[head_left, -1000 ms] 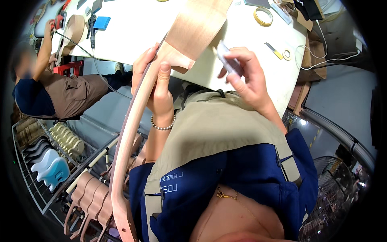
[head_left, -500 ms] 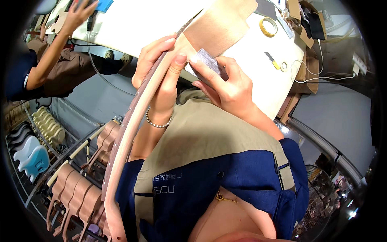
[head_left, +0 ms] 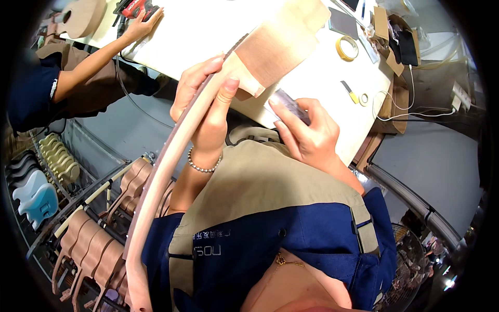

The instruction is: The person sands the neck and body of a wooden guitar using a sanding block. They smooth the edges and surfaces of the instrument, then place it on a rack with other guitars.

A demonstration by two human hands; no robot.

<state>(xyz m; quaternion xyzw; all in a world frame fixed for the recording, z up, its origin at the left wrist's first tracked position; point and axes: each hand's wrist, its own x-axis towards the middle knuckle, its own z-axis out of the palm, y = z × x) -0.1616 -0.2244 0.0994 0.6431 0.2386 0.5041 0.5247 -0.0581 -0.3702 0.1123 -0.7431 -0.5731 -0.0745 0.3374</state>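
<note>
An unfinished wooden guitar lies tilted before me, its pale neck [head_left: 169, 148] running down past my left side and its bare brown body [head_left: 283, 49] over the table. My left hand [head_left: 207, 101] is wrapped round the neck close to the body, thumb on the pale back and fingers over the dark fingerboard edge. In my right hand [head_left: 314, 130] is a grey block, seemingly a sanding block [head_left: 292, 105], pinched between thumb and fingers. It is apart from the neck heel [head_left: 254, 86], just to its right.
On the white table [head_left: 306, 86] lie a yellow tape roll [head_left: 347, 48], a utility knife [head_left: 350, 92] and a small tape roll [head_left: 364, 99]. At the upper left, a co-worker's hand [head_left: 143, 26] rests by a red power tool [head_left: 136, 8]. Guitar bodies [head_left: 93, 242] hang on a rack lower left.
My right hand has drawn the grey block away from the heel, down and right. The guitar has turned slightly, showing more of the heel. The co-worker's arm has shifted right, and a red tool shows.
</note>
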